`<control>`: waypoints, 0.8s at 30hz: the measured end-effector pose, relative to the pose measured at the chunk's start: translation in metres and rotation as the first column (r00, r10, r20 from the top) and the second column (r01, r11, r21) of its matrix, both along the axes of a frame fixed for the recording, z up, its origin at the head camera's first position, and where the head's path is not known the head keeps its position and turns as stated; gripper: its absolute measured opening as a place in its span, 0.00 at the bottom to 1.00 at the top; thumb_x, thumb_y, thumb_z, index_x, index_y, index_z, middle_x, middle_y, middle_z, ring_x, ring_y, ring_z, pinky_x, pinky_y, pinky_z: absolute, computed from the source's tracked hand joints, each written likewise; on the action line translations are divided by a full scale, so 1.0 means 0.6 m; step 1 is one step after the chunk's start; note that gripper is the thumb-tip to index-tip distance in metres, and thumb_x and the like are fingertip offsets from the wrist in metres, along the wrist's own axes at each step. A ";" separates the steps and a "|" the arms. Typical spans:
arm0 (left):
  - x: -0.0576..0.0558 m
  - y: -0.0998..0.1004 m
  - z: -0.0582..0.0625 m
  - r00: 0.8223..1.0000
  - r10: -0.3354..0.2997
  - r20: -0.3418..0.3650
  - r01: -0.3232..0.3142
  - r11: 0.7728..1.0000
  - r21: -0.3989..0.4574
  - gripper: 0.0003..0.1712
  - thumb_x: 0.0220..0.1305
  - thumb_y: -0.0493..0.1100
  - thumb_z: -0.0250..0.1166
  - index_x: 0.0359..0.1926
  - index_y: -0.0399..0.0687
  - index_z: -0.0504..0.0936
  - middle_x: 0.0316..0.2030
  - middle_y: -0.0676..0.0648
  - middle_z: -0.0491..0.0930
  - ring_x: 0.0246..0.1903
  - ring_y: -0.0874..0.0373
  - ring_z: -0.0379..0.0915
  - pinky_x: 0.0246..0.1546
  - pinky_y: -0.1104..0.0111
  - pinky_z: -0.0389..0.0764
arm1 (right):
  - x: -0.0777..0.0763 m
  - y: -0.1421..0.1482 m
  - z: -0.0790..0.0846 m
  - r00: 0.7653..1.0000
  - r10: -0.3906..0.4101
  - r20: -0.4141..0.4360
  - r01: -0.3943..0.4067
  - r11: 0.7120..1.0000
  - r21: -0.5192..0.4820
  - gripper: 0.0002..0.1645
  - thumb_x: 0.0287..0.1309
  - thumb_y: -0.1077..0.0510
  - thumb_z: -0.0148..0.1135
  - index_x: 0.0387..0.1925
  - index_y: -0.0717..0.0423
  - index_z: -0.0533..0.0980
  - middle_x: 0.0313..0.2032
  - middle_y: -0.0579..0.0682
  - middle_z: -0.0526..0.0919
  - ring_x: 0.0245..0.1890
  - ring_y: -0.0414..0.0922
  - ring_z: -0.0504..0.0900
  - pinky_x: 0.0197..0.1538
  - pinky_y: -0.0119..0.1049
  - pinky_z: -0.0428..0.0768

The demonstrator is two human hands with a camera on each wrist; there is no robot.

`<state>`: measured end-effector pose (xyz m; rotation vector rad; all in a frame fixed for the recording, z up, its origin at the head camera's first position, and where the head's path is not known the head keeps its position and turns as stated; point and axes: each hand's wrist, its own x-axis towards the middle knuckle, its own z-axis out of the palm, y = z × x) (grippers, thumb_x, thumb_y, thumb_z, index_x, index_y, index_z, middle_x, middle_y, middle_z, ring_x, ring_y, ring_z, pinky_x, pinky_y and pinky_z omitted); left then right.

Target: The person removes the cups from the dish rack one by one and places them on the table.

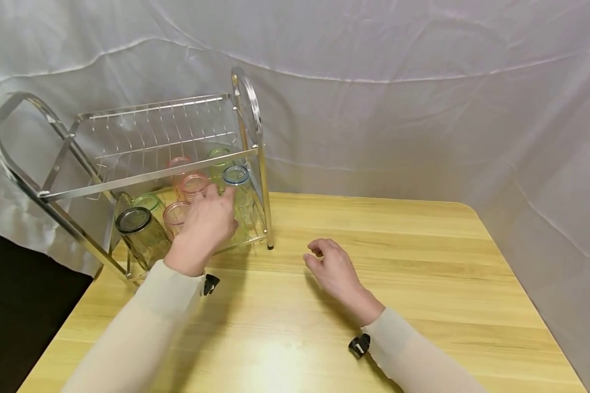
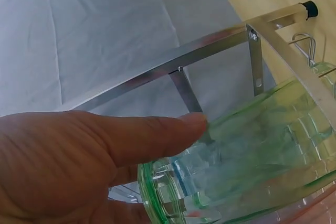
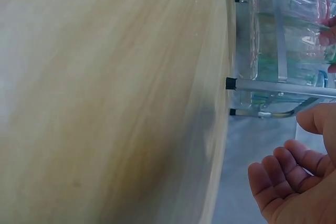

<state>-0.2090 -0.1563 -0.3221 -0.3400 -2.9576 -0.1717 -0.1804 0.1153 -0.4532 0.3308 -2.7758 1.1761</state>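
My left hand [image 1: 208, 215] reaches into the lower shelf of a metal dish rack [image 1: 152, 174]. It grips a green glass [image 2: 252, 150] near its top end, with the thumb along one side and the other fingers partly hidden behind it. Close beside that hand stand a blue-rimmed glass [image 1: 236, 174] and a pink-rimmed glass [image 1: 177, 214]. My right hand [image 1: 334, 267] hovers over the wooden table to the right of the rack, its fingers loosely bent and holding nothing.
A dark grey glass [image 1: 145, 234] and another green-rimmed glass [image 1: 147, 202] occupy the rack's left part; a further green one [image 1: 219, 154] stands at the back right. The rack's front bar passes above the glasses. Pale curtains [image 1: 373, 109] surround the wooden table [image 1: 398, 262].
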 end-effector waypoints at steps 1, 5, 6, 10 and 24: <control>-0.002 0.000 0.000 1.000 -0.005 0.005 0.005 1.000 -0.001 0.34 0.60 0.36 0.69 0.67 0.32 0.72 0.52 0.24 0.77 0.54 0.28 0.75 0.60 0.40 0.73 | 0.000 0.000 0.000 1.000 0.000 0.000 0.000 1.000 -0.001 0.17 0.70 0.53 0.66 0.53 0.60 0.83 0.46 0.53 0.85 0.44 0.50 0.84 0.49 0.48 0.85; -0.004 0.002 0.000 1.000 -0.017 -0.012 0.017 1.000 0.002 0.30 0.60 0.32 0.66 0.64 0.32 0.76 0.49 0.26 0.79 0.55 0.30 0.75 0.62 0.41 0.72 | 0.000 0.001 0.000 1.000 0.004 0.003 -0.004 1.000 -0.002 0.18 0.71 0.52 0.66 0.54 0.60 0.83 0.46 0.53 0.85 0.43 0.49 0.84 0.49 0.48 0.85; -0.002 0.003 0.000 1.000 -0.014 -0.019 0.014 1.000 0.014 0.30 0.59 0.31 0.66 0.64 0.32 0.76 0.50 0.26 0.79 0.55 0.30 0.75 0.62 0.40 0.72 | 0.000 0.001 0.000 1.000 0.004 0.004 -0.004 1.000 -0.003 0.18 0.71 0.52 0.66 0.54 0.60 0.83 0.46 0.53 0.85 0.43 0.49 0.84 0.49 0.48 0.85; 0.008 0.013 0.001 0.995 -0.013 -0.099 0.018 0.999 0.051 0.30 0.56 0.28 0.67 0.62 0.34 0.77 0.53 0.25 0.78 0.56 0.28 0.74 0.59 0.39 0.74 | -0.001 0.002 0.002 1.000 0.002 0.008 -0.002 1.000 -0.012 0.18 0.71 0.52 0.66 0.54 0.60 0.82 0.47 0.54 0.85 0.44 0.49 0.84 0.50 0.48 0.85; 0.110 0.067 0.044 0.950 -0.026 -0.311 0.066 0.990 0.121 0.37 0.49 0.36 0.84 0.60 0.39 0.79 0.56 0.26 0.78 0.46 0.29 0.76 0.39 0.47 0.81 | 0.002 0.013 0.019 0.998 -0.027 0.052 0.034 0.991 -0.128 0.23 0.68 0.50 0.71 0.58 0.59 0.81 0.51 0.55 0.85 0.46 0.49 0.84 0.50 0.45 0.86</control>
